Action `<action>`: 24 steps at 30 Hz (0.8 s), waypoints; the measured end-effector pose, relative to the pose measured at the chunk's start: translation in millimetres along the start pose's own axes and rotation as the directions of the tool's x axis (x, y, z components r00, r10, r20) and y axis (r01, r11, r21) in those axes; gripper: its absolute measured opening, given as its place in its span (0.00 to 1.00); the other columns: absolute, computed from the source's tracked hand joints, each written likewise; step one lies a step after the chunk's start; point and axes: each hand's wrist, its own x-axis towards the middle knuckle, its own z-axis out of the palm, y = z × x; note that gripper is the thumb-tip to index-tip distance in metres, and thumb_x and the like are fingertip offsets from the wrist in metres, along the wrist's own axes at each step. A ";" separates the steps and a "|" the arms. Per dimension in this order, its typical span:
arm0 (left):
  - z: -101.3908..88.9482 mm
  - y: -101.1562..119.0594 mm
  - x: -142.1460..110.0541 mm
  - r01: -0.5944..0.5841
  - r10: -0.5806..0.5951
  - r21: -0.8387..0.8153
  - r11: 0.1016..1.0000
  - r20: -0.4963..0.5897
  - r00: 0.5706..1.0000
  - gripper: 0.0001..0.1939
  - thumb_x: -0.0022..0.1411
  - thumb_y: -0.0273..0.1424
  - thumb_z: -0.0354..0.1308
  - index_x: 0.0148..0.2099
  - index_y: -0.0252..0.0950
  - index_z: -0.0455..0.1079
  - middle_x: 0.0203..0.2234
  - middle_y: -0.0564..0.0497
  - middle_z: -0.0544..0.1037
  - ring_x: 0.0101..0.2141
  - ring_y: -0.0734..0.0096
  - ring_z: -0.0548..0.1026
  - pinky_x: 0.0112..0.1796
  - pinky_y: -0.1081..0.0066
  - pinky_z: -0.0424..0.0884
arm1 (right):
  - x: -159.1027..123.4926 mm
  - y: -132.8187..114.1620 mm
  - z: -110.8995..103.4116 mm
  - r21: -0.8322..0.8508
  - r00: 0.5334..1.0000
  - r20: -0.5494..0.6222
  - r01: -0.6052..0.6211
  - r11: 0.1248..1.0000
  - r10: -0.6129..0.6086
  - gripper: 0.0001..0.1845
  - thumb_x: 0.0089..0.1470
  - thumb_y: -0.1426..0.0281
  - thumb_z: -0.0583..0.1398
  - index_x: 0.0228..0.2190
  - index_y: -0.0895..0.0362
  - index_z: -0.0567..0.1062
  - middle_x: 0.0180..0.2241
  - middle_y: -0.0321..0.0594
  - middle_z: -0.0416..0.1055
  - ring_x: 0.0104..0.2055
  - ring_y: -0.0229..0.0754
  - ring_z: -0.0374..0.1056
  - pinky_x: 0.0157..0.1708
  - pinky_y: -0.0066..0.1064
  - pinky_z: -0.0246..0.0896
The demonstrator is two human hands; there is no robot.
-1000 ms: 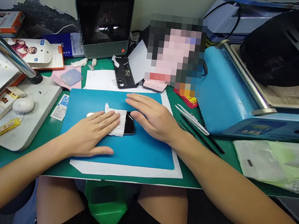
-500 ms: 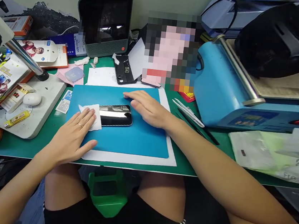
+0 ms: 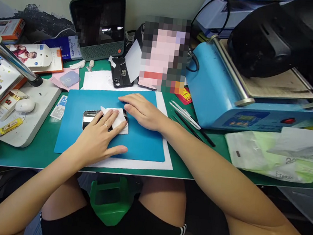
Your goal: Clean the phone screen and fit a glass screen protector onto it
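Observation:
A phone (image 3: 88,116) with a dark glossy face lies on a blue mat (image 3: 139,145). My left hand (image 3: 100,131), a ring on one finger, presses a folded white tissue (image 3: 122,123) onto the phone's right part; the fingers lie stretched out and flat. Much of the phone is covered by that hand and the tissue. My right hand (image 3: 142,112) rests on the mat just right of the phone, fingers extended and thumb apart, with nothing in it.
Tweezers (image 3: 185,114) and dark thin tools lie right of the mat, near a blue machine (image 3: 205,89). A plastic packet (image 3: 271,155) is at the right edge. Left stands a white stand base (image 3: 40,119) holding small items. Behind are a screen device (image 3: 99,24) and a black phone part (image 3: 122,74).
My left hand and the tissue have slid right across the phone, from its left end to its right part. My right hand stays by the phone. The whole view has shifted slightly.

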 end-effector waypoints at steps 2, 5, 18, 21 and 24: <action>-0.7 2.0 4.3 -0.023 0.023 0.029 0.999 -0.005 1.000 0.43 0.78 0.60 0.47 0.81 0.36 0.59 0.79 0.30 0.57 0.78 0.34 0.57 0.74 0.34 0.57 | 0.8 -0.6 -0.2 0.010 1.000 0.005 -0.004 1.000 0.004 0.41 0.76 0.41 0.44 0.66 0.55 0.76 0.65 0.53 0.76 0.69 0.60 0.68 0.71 0.62 0.61; -0.3 4.7 6.8 -0.049 0.051 0.071 0.996 -0.017 0.999 0.43 0.79 0.59 0.45 0.80 0.35 0.59 0.78 0.29 0.59 0.78 0.36 0.58 0.74 0.35 0.57 | 1.3 -1.3 -0.6 0.014 1.000 0.010 -0.005 1.000 0.005 0.44 0.75 0.38 0.43 0.66 0.57 0.76 0.65 0.55 0.76 0.69 0.60 0.67 0.71 0.62 0.61; 1.8 -1.9 -10.2 -0.063 0.066 0.080 0.995 -0.042 0.997 0.32 0.84 0.46 0.44 0.79 0.36 0.62 0.79 0.34 0.60 0.77 0.40 0.61 0.73 0.34 0.60 | 3.4 -1.3 -0.4 0.014 1.000 0.011 0.003 1.000 -0.003 0.48 0.72 0.35 0.43 0.66 0.55 0.77 0.64 0.54 0.77 0.68 0.60 0.68 0.71 0.60 0.61; 2.8 -2.3 -5.0 -0.081 0.086 0.089 0.993 -0.049 0.995 0.32 0.84 0.47 0.44 0.79 0.36 0.61 0.79 0.33 0.60 0.77 0.40 0.61 0.73 0.34 0.61 | 3.8 -2.4 -0.8 0.020 1.000 0.016 0.003 1.000 -0.003 0.48 0.72 0.34 0.42 0.66 0.55 0.77 0.64 0.55 0.77 0.68 0.60 0.68 0.71 0.61 0.60; 3.3 -2.1 -1.9 -0.093 0.099 0.099 0.991 -0.056 0.993 0.32 0.84 0.47 0.43 0.79 0.36 0.61 0.78 0.33 0.60 0.77 0.40 0.61 0.72 0.34 0.62 | 3.7 -3.1 -1.4 0.022 1.000 0.018 -0.005 1.000 0.004 0.48 0.72 0.34 0.42 0.66 0.56 0.77 0.64 0.55 0.77 0.69 0.60 0.68 0.72 0.61 0.60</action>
